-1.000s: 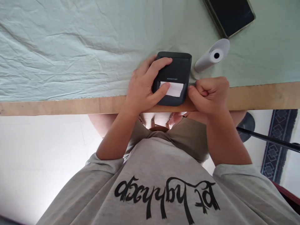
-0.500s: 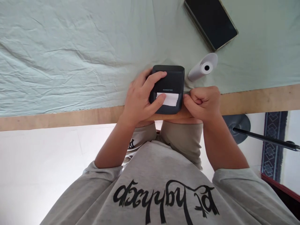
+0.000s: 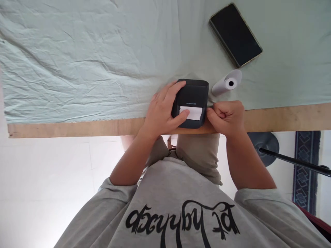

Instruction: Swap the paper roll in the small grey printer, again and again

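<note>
A black label printer [image 3: 194, 92] lies near the table's front edge, with a strip of white paper [image 3: 196, 113] across its lower part. My left hand [image 3: 164, 110] holds the printer's left side, its thumb on the paper and a finger on the top left corner. Curled into a fist, my right hand [image 3: 226, 117] rests at the printer's lower right, its thumb tip at or near that side. Whether anything is inside this fist cannot be seen. Just beyond it lies a white paper roll [image 3: 222, 86] with a loose end.
A dark phone [image 3: 236, 36] in a case lies at the upper right on the pale green cloth [image 3: 103, 62]. The wooden table edge [image 3: 64, 128] runs along the front. Below right stand a round black base [image 3: 266, 144] and pole.
The camera view has shifted, so the table's items appear lower. My left index finger has moved from the printer's top face toward its upper left corner. My right hand keeps its fist.
</note>
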`<state>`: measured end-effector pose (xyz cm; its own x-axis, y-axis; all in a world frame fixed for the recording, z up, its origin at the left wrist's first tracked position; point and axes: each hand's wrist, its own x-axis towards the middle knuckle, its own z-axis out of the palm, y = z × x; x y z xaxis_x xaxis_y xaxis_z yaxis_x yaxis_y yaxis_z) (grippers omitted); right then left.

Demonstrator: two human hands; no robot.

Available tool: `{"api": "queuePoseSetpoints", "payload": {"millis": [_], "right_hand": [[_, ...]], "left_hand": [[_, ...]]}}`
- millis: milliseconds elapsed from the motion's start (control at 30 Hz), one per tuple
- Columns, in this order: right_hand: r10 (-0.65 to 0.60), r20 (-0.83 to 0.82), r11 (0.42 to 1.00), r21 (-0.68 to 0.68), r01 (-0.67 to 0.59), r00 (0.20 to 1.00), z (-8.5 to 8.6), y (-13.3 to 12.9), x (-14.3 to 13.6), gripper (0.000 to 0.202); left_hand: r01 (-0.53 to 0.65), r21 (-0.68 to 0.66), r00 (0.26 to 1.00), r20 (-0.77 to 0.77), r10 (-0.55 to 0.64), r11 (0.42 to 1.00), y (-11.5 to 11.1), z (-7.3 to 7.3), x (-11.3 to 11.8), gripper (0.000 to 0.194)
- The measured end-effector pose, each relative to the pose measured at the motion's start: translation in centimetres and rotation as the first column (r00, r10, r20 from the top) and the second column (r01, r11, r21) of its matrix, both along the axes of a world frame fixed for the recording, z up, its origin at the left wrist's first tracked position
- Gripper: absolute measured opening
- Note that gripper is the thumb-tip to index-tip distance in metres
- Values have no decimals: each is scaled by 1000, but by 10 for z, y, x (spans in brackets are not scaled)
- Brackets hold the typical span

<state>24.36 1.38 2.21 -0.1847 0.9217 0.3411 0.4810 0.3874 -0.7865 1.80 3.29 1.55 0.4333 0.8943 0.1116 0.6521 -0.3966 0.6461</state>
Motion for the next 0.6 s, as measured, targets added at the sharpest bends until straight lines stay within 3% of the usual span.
{"api": "queuePoseSetpoints", "payload": {"millis": [200,433,600], "right_hand": [[-38,-6,999,-10,38,999,-1,0,-1,47],[-83,-4,995,-56,83,997,-4,-6,-1,55],[-86,12,993,-80,87,996,-3,-4,-1,60]], "left_hand": [[13,0,1000,-23,-13,1000,2,-9,-2,88],[-20,-4,1000,-11,20,1000,4,-12,-1,78],[-42,-3,999,-5,42,999,-1,-6,1,74]]}}
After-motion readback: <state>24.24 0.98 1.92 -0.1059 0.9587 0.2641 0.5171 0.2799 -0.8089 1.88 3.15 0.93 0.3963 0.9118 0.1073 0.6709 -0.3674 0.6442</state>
